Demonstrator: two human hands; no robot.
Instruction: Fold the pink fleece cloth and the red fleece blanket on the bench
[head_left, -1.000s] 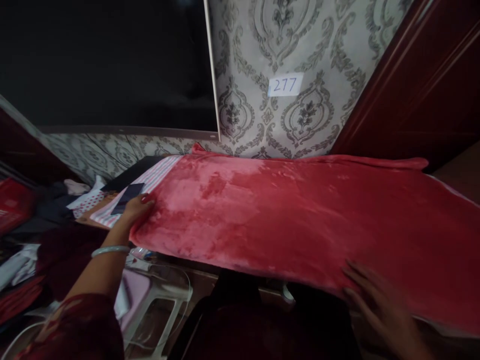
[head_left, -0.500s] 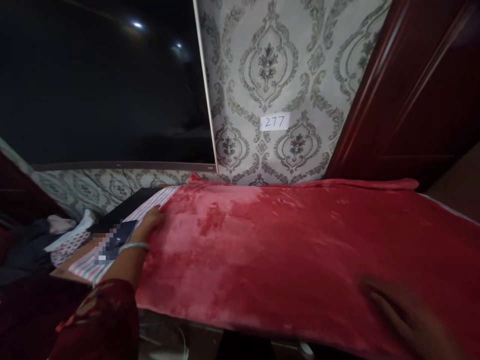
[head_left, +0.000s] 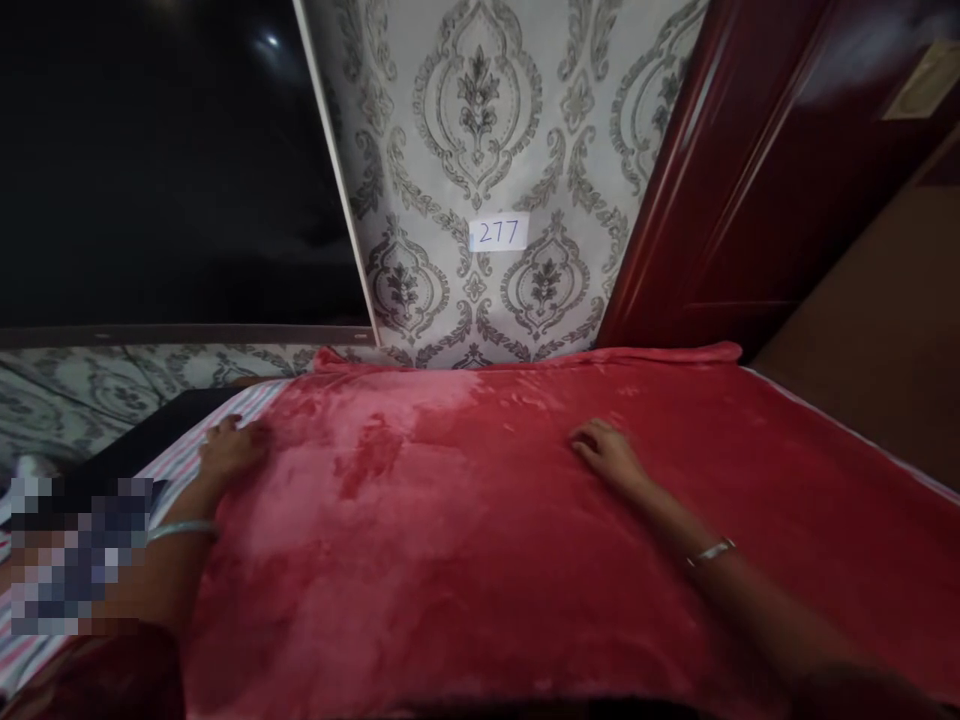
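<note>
A plush red blanket [head_left: 465,560] lies spread over a flat surface, with paler brushed patches on its left half. My left hand [head_left: 231,450] rests at the blanket's left edge, fingers apart, touching the border between it and a striped cloth [head_left: 247,402]. A pale bangle circles that wrist. Farther right, my right hand [head_left: 611,452] is on or just above the middle of the blanket, its fingers loosely bent and no fold visibly gripped. A silver bracelet is on the right wrist. The undersides of both hands are hidden.
A large dark screen [head_left: 165,180] hangs at the left. Patterned wallpaper [head_left: 480,110] with a paper label [head_left: 499,232] reading 277 is behind the blanket. A dark red wooden door or panel [head_left: 720,180] stands at right. A black flat object [head_left: 142,435] and a blurred-out patch lie at left.
My right hand has moved from the near right up to the blanket's middle. My left hand stays at the left edge. The view has shifted to the right.
</note>
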